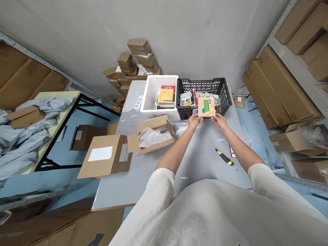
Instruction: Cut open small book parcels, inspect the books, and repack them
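Note:
Both my hands hold a tan, square-looking book [209, 111] with a green and pink cover picture. My left hand [195, 121] grips its lower left corner, and my right hand [219, 121] pinches the lower right one. The book is just above the front rim of a black plastic crate [223, 91]. Inside that crate lie several colourful booklets [186, 99], partly hidden by the held book. To the left, against the crate, stands a white foam box [151, 94] with a yellow book [165, 96] on top of a stack.
An open carton [156, 149] with white wrapping sits left of my arms, beside a closed carton [102, 164] at the table's edge. A utility knife [224, 157] and a phone [232, 152] lie on the grey table [123, 191]. Stacked boxes [139, 48] stand by the wall.

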Motion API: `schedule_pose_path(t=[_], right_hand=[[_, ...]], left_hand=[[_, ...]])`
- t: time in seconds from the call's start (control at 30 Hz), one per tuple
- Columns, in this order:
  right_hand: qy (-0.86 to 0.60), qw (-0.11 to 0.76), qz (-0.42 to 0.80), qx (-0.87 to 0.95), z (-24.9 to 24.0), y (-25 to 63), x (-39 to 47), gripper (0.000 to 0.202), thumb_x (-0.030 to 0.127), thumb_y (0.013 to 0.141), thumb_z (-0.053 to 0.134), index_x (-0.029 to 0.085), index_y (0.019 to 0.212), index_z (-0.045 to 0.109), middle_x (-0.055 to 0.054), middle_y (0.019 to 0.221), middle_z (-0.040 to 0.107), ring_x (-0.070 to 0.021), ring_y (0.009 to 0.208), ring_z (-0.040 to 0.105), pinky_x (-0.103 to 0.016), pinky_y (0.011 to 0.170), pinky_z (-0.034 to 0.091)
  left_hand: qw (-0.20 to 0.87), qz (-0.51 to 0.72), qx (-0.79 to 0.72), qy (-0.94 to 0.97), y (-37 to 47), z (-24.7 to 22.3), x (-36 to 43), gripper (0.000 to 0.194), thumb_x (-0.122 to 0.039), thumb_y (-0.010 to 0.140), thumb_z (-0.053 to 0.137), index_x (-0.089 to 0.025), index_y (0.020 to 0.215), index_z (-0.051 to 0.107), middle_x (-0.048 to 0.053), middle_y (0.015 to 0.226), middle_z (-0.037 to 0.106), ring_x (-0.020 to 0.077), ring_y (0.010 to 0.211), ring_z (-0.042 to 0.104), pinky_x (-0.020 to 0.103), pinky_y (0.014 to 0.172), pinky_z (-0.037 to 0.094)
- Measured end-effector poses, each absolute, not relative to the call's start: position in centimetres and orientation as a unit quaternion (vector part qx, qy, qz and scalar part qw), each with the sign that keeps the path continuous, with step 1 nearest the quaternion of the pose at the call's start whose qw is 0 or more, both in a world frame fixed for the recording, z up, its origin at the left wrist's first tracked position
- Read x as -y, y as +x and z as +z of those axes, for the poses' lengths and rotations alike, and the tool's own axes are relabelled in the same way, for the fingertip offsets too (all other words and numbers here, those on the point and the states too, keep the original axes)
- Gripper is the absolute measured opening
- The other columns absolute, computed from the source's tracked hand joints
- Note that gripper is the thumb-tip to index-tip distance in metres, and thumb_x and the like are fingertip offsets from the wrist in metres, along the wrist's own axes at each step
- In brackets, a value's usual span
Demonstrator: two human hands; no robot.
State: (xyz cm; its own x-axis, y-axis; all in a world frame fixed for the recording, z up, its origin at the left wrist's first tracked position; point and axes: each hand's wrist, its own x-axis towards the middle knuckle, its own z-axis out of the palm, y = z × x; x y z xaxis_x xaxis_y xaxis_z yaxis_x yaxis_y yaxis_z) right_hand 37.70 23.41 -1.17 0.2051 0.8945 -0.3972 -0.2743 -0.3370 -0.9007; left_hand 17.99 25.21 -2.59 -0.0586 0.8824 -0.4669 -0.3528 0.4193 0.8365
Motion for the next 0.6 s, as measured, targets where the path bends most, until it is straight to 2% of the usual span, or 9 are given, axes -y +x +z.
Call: schedule_pose_path(t=[0.1,0.2,0.43,0.6], right_hand=[[-0.553,0.528,0.595,0.247,-1.6,37.5,-23.1,0.029,0.015,0.087,0.077,0.025,0.109,0.062,-0.005,0.103,0.082,-0.0204,0.103,0.081,-0.037,0.089,0.068],[-0.559,0.505,0.617,0.230,-2.3,37.1,-21.7,0.028,0.013,0.087,0.074,0.025,0.110,0.063,-0.007,0.108,0.083,-0.0216,0.110,0.081,-0.042,0.099,0.068],[-0.566,0.457,0.638,0.253,-3.1,35.4,-18.4,0.021,0.017,0.088,0.084,0.022,0.102,0.069,-0.009,0.099,0.084,-0.0236,0.102,0.083,-0.043,0.100,0.068],[-0.571,0.438,0.645,0.258,-2.8,33.6,-16.3,0.017,0.018,0.090,0.082,0.021,0.103,0.071,-0.008,0.096,0.084,-0.0209,0.096,0.084,-0.038,0.095,0.069]], left_hand=[[0.626,0.506,-0.547,0.230,18.0,-3.2,-25.1,0.050,-0.011,0.084,0.085,-0.018,0.131,0.067,0.016,0.129,0.077,0.0226,0.115,0.077,0.036,0.101,0.058],[0.620,0.488,-0.569,0.234,17.5,-3.9,-23.9,0.055,-0.013,0.085,0.083,-0.019,0.137,0.067,0.020,0.145,0.070,0.0266,0.125,0.074,0.039,0.104,0.056],[0.613,0.455,-0.603,0.233,15.7,-3.9,-20.1,0.059,-0.017,0.086,0.081,-0.021,0.143,0.065,0.021,0.149,0.069,0.0270,0.124,0.074,0.041,0.103,0.056],[0.611,0.458,-0.601,0.235,13.9,-3.2,-17.3,0.057,-0.020,0.083,0.083,-0.023,0.138,0.067,0.019,0.146,0.071,0.0253,0.122,0.073,0.039,0.101,0.054]])
